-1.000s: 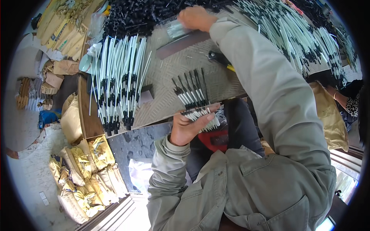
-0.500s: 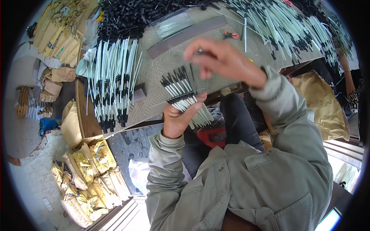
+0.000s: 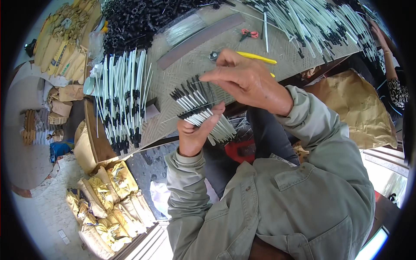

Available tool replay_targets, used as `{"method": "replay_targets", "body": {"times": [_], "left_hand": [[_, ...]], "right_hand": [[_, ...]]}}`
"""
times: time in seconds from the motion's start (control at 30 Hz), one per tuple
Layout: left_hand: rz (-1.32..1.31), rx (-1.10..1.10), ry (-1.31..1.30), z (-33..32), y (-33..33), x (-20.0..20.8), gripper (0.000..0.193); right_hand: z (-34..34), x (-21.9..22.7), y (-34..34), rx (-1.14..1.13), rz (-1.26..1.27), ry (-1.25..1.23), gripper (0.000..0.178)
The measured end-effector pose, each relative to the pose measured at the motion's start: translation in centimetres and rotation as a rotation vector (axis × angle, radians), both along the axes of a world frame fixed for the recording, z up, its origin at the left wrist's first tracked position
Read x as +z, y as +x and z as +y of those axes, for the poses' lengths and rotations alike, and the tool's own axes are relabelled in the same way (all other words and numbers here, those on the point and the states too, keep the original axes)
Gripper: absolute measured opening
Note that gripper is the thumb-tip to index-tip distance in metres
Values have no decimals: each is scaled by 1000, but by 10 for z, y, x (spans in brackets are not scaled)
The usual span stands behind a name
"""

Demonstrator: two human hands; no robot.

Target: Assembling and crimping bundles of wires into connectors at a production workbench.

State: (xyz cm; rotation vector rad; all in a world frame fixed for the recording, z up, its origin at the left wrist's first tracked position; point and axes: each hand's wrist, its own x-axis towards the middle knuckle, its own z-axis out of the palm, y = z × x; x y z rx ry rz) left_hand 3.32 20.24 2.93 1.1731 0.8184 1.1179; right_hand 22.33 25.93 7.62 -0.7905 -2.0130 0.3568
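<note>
Worktable (image 3: 190, 67) bears loose rods (image 3: 312, 26), ungathered; left hand (image 3: 193, 135) grips a gathered bundle (image 3: 189, 102), thin strip (image 3: 170, 118) across it, apparently unfastened; right hand (image 3: 251, 82) near its black end, grip unclear.

Ctr: my L hand (image 3: 193, 138) has fingertips hidden under rod bundle (image 3: 197, 110). Anything pinched in my R hand (image 3: 253, 82): too small to ID. Pliers (image 3: 256, 56) part. hidden behind same. Upper L: black parts pile (image 3: 130, 24) cut by top edge. Far R: co-worker (image 3: 387, 60) mostly cut off.
</note>
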Motion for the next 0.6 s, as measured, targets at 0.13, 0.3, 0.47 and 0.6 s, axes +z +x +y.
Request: {"method": "replay_targets", "body": {"times": [0.13, 0.3, 0.47, 0.6], "left_hand": [[29, -4, 10, 1, -3, 1, 17], [60, -12, 31, 3, -4, 4, 17], [68, -43, 23, -3, -2, 4, 23], [35, -23, -2, -1, -3, 3, 22]], "right_hand": [[3, 0, -1, 7, -29, 43, 21], [7, 10, -1, 30, -86, -2, 20], [16, 24, -2, 168, -125, -326, 19], [29, 17, -3, 499, 87, -693, 22]]}}
